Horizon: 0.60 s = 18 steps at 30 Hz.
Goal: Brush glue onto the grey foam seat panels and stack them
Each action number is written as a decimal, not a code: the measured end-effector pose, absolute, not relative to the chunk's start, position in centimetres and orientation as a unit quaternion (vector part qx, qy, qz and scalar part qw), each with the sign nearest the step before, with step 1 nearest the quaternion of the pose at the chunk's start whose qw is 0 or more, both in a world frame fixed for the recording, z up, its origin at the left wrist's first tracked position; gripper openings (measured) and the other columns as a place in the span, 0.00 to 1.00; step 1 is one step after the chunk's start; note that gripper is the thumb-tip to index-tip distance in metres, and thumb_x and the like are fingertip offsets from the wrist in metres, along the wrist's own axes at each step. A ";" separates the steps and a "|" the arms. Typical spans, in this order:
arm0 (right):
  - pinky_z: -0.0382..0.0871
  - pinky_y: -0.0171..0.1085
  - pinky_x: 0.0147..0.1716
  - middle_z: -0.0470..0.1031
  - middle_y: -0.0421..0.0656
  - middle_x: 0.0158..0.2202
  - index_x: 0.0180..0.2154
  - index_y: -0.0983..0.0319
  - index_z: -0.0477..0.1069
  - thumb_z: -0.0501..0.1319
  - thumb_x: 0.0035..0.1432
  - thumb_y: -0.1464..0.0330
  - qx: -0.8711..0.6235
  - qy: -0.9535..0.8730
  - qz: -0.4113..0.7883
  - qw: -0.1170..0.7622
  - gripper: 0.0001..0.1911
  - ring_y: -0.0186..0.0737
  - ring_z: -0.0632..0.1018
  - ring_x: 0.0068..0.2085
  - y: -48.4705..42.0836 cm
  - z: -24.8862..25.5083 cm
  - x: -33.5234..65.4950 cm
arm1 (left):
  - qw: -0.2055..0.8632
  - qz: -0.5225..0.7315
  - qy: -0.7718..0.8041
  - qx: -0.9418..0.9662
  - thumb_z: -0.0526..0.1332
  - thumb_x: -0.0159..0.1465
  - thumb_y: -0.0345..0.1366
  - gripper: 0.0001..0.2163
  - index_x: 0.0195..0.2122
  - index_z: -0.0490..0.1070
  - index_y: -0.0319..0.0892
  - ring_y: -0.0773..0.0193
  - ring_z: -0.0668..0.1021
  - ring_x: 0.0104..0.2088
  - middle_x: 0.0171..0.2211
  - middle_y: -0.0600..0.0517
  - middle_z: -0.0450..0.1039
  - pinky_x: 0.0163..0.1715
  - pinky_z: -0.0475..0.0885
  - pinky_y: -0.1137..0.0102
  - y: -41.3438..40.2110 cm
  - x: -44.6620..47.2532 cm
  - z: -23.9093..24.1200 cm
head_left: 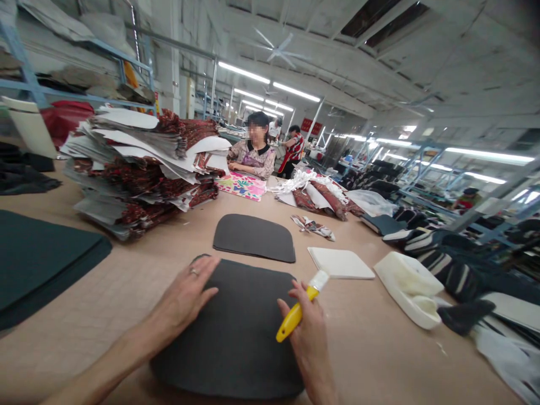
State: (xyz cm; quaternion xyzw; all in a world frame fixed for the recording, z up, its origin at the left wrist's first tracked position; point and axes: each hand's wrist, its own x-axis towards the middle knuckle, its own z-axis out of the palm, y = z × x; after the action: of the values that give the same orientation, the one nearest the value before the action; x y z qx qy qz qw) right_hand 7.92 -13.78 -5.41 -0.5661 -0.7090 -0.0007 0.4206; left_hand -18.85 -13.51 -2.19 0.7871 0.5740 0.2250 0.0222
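Observation:
A large dark grey panel (248, 332) with rounded corners lies flat in front of me. My left hand (192, 287) rests on its left edge, fingers stretched out and holding nothing. At the right edge is my right hand (306, 318), its fingers around a paintbrush (294, 320) with a yellow handle and pale bristles. The fingertips of that hand are close to the panel's edge; whether they press on it I cannot tell. Just beyond lies a smaller dark panel (255, 237), and to its right a white panel (341, 262).
Dark green sheets (46, 259) cover the table's left side. A tall pile of patterned pieces (147, 169) stands behind them. To the right sits a white plastic container (407, 287) beside dark scraps. Across the table (139, 281) a person (253, 149) sits by bundled pieces (316, 197).

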 end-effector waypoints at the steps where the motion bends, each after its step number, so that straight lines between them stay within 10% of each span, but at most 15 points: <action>1: 0.66 0.50 0.47 0.72 0.50 0.45 0.38 0.60 0.70 0.57 0.55 0.63 -0.540 -0.732 0.008 0.416 0.10 0.50 0.69 0.52 -13.5 -5.2 6.5 | 0.040 0.191 0.538 0.820 0.50 0.63 0.37 0.22 0.59 0.55 0.39 0.56 0.60 0.59 0.59 0.45 0.57 0.56 0.58 0.61 -13.5 -17.6 -2.2; 12: 0.68 0.43 0.47 0.69 0.50 0.49 0.52 0.60 0.62 0.52 0.60 0.65 -0.571 -0.736 0.040 0.362 0.18 0.46 0.69 0.52 -11.5 -9.7 7.2 | 0.021 0.135 0.540 0.831 0.50 0.63 0.48 0.25 0.59 0.55 0.45 0.51 0.57 0.60 0.61 0.44 0.49 0.57 0.55 0.53 -12.3 -15.2 -5.5; 18: 0.68 0.44 0.46 0.72 0.49 0.44 0.48 0.61 0.65 0.54 0.57 0.71 -0.579 -0.729 0.053 0.360 0.16 0.46 0.70 0.50 -11.2 -8.0 6.6 | 0.194 0.300 0.524 0.773 0.51 0.63 0.46 0.22 0.57 0.57 0.48 0.53 0.64 0.56 0.59 0.50 0.58 0.54 0.62 0.56 -12.5 -18.0 -3.7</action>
State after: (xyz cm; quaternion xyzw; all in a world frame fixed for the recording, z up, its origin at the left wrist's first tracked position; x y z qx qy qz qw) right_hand 6.64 -11.25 -8.04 -0.5792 -0.7294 0.0528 0.3602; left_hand -18.05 -12.50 -3.68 0.7732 0.5241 0.2996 0.1941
